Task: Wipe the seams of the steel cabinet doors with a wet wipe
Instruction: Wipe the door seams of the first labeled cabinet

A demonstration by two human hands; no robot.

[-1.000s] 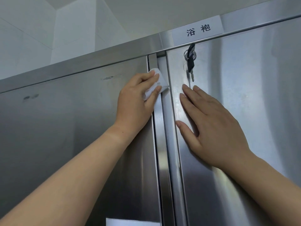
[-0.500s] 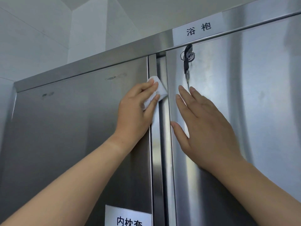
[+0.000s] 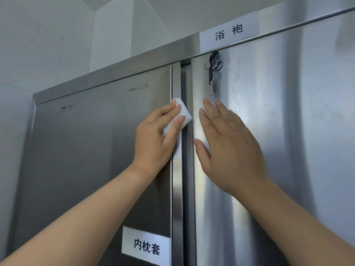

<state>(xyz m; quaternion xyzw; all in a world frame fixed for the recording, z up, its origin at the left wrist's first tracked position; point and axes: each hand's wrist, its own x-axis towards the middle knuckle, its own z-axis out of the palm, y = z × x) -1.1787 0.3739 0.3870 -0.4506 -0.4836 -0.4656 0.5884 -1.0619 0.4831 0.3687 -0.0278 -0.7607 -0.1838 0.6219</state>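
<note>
Left forearm: rises from the lower left corner, across the left door [image 3: 86, 150].
Right forearm: rises from the lower right corner, across the right door [image 3: 288, 131].
Left hand [image 3: 153, 135]: back toward the camera, fingers bent over the wet wipe [image 3: 183, 111] and gripping it; the thumb is hidden.
Wet wipe: white and folded. It sticks out past the left fingertips, up and to the right, and a bit of it shows between two fingers. It is pressed on the upright steel strip [image 3: 176, 189] at the left door's edge, and its right corner reaches over the seam [image 3: 186, 169].
Right hand [image 3: 228, 143]: flat on the right door just beside the seam, fingers straight and slightly spread, pointing up. It holds nothing.
Hands to each other: level, with the seam between them, near but apart.
Seam: a dark upright gap between the two doors, running from the top rail [image 3: 115, 73] down out of view.
Lower label [image 3: 146, 246]: white, reads 内枕套, on the left door below the left forearm.
Keys [image 3: 212, 72]: hang from the lock near the right door's top corner, just above the right fingertips and apart from them.
Upper label [image 3: 228, 33]: white, reads 浴袍, on the rail above the keys.
Wall [image 3: 48, 45]: pale tiles behind and above the cabinet.
</note>
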